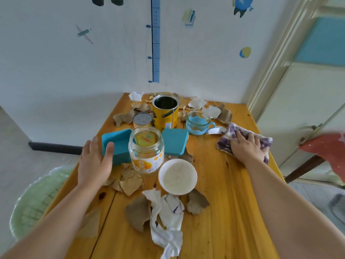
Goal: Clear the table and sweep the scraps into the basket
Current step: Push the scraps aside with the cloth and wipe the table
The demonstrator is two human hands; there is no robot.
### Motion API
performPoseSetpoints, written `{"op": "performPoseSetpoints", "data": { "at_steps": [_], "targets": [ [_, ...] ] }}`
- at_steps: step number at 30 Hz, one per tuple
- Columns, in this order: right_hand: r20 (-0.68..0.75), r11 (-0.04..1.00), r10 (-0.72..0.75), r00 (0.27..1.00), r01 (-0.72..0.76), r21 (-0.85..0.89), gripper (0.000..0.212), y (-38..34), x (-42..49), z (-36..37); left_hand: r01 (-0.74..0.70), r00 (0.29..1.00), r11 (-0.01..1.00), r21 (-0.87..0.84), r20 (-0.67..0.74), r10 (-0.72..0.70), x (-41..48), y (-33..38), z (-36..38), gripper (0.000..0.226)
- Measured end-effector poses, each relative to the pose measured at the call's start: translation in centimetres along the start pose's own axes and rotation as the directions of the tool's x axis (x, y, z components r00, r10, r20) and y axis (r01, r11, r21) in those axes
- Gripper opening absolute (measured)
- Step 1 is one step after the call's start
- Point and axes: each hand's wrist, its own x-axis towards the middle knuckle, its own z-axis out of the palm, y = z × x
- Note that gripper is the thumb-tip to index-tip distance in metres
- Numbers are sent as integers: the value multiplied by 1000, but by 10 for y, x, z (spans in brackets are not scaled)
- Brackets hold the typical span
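Crumpled paper scraps (166, 221) at six o'clock on the table (233, 202) look light and limp — better pushed than pinched. Right hand (246, 146) lies flat on the soft cloth (224, 144) at two; left hand (93, 161), fingers spread, holds nothing — basket (37, 199) at eight.

The blurred green basket (35, 199) lies partly behind the table (224, 212) edge, the teal box (116, 146) is partly masked by the glass jar (146, 152), and an unidentifiable red object (326, 152) runs off the right edge.
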Motion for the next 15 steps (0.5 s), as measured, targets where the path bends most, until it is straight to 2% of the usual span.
{"op": "performPoseSetpoints", "data": {
  "at_steps": [6, 11, 15],
  "targets": [
    [30, 956, -293, 956, 293, -12, 48, -11, 8, 2, -43, 999, 994, -98, -18, 41, 6, 11, 5, 76],
    [49, 902, -430, 902, 431, -7, 45, -21, -8, 8, -81, 996, 986, -146, 13, 84, 9, 5, 8, 75],
    [-5, 866, -499, 867, 499, 32, 39, -25, -37, 10, -70, 996, 977, -204, 43, 80, 6, 6, 8, 76]
  ]
}}
